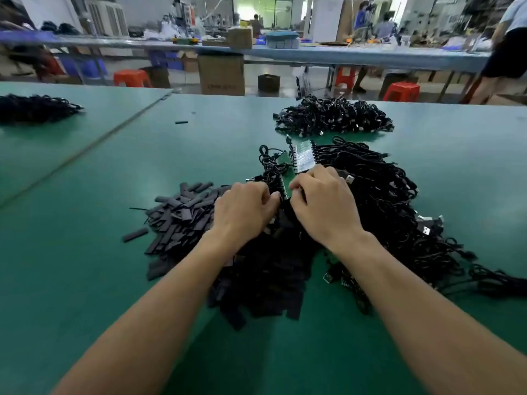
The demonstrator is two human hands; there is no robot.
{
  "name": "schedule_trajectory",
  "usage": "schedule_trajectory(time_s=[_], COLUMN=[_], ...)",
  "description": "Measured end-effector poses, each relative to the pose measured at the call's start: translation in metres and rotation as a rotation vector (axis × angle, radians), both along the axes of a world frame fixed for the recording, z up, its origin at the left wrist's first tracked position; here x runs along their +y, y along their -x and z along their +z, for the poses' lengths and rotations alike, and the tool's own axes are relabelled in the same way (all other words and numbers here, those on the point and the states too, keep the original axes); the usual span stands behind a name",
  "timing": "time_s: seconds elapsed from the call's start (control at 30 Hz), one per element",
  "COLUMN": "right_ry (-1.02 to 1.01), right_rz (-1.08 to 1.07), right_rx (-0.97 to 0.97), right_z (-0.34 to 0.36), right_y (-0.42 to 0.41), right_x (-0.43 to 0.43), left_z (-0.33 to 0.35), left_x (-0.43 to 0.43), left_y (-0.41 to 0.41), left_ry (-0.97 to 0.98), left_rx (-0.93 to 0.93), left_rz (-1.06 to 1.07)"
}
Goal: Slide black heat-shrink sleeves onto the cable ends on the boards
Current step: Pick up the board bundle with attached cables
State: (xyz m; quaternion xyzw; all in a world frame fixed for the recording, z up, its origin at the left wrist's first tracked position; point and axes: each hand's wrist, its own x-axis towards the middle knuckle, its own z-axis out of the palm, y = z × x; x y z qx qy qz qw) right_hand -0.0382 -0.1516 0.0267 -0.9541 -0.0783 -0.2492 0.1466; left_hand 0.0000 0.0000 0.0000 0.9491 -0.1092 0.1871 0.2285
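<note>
At the middle of the green table [85, 252] we have both hands drawn close together, almost knuckle to knuckle, at the near end of the green board [303, 158]. That board lies just ahead of our fingertips and its long axis runs away from us, leaning a little to the right, so the row of cable ends [313, 151] along its right edge recedes from our hands one after another. Their cables [385, 195] trail off to the right into a big black tangle. Our left hand [242, 213] sits over the edge of the heap of black heat-shrink sleeves [182, 212], which spreads to its left and back toward us, so it is the nearer hand for fetching the next sleeve. Our right hand [323, 205] rests on the cable side and is nearer to the board's end. Both hands have their fingers curled, with the tips meeting at the board's near corner. What each one pinches is hidden behind the knuckles, and we cannot tell whether a sleeve or a cable end is held. We judge that the coming move works outward along the board, away from us. A second bundle of cables [333, 115] lies well beyond the board
</note>
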Motion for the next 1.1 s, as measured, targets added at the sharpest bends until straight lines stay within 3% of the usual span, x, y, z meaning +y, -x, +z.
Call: schedule_trajectory(time_s=[0.17,0.4,0.5,0.67,0.87,1.0,1.1], right_ry=[0.068,0.122,0.144,-0.017,-0.129,-0.413,-0.578], right_rz=[-0.162,-0.310,-0.344,-0.374,-0.248,-0.022,0.114], right_rx=[-0.076,0.191,0.155,0.052,-0.101,-0.180,-0.284], right_z=[0.010,0.017,0.012,0.014,0.029,0.038,0.054], right_y=[-0.024,-0.050,-0.053,-0.054,-0.062,-0.065,-0.059], right_x=[0.000,0.008,0.009,0.013,-0.009,-0.023,-0.025], left_z=[-0.004,-0.012,-0.016,-0.017,-0.008,-0.001,0.008], left_x=[-0.008,-0.015,-0.015,-0.015,-0.020,-0.019,-0.017], left_y=[-0.018,-0.024,-0.023,-0.025,-0.029,-0.029,-0.027], left_ry=[0.074,0.109,0.044,0.016,0.067,0.158,0.339], left_rx=[-0.006,-0.001,0.007,0.009,-0.012,0.004,0.040], left_rz=[0.018,-0.013,-0.019,-0.035,0.000,0.003,-0.083])
